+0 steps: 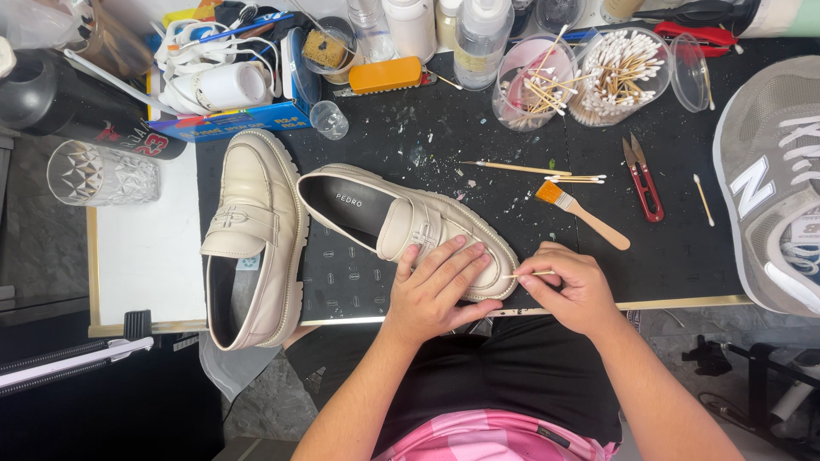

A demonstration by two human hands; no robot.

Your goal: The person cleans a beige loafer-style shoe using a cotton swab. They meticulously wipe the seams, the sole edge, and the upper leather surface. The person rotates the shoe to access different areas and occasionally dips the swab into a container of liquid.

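black, paint-flecked worktop [427, 137] carries a cream loafer [410, 226] lying slantwise, toe toward the near right edge, heel up-left. left hand [436, 290] presses flat on its toe; right hand [572, 290] pinches a cotton swab [528, 274] against the sole edge. its glossy leather has a strap. blue box [231, 124] sits rear left.

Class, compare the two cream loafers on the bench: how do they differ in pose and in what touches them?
The left loafer lies untouched, opening toward the person; the right loafer lies slantwise, toe toward the person. The left hand presses on its toe, and the right hand holds a thin stick at its sole edge. Both are cream with chunky soles.
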